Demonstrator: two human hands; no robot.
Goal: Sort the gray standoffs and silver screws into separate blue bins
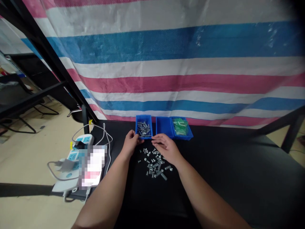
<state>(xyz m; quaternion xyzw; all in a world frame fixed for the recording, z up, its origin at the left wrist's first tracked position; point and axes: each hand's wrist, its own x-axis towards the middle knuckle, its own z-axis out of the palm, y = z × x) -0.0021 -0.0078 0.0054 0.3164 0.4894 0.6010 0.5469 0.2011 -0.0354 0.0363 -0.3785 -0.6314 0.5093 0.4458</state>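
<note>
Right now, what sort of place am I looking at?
Probably a makeshift indoor workstation: loose metal fasteners lie on a black table near small blue bins, and a striped plastic sheet hangs behind, rather like a partition.

I take this for a makeshift workshop: screws and bins on a black table, striped sheet far, power strip left.
</note>
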